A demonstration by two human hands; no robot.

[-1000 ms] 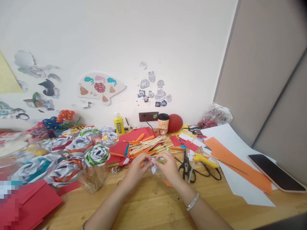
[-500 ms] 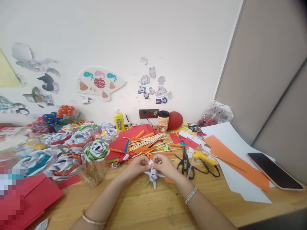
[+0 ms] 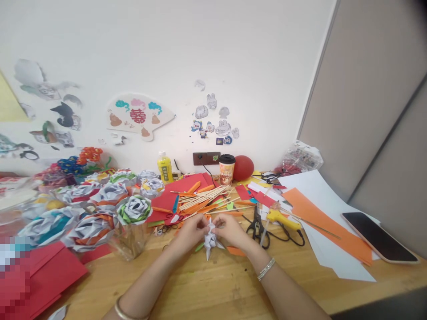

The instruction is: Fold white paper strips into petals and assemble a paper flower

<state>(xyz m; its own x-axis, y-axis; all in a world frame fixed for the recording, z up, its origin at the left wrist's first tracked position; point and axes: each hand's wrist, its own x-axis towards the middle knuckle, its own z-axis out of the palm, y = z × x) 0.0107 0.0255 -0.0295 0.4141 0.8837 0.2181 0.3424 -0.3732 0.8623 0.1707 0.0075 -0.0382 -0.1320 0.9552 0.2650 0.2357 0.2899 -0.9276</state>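
Between my two hands is a small white folded-paper flower (image 3: 210,242) with pointed petals, just above the wooden table (image 3: 187,289). My left hand (image 3: 193,232) pinches its upper edge from the left, fingers closed. From the right, my right hand (image 3: 230,230) grips the same upper part with thumb and fingertips. A green strip (image 3: 199,247) shows beside the flower on the left. An orange paper piece (image 3: 236,251) lies by my right wrist. My fingertips partly hide the top of the flower.
Wooden sticks (image 3: 203,200) lie on red paper (image 3: 167,195) behind my hands. Black scissors (image 3: 256,226) and a yellow glue gun (image 3: 283,220) are at right, near a phone (image 3: 378,235). Finished paper flowers (image 3: 91,229) and a clear cup (image 3: 128,242) stand left.
The paper flower has turned between my hands, its petals now pointing differently and its lower tip further left. Both hands keep hold of it in nearly the same place.
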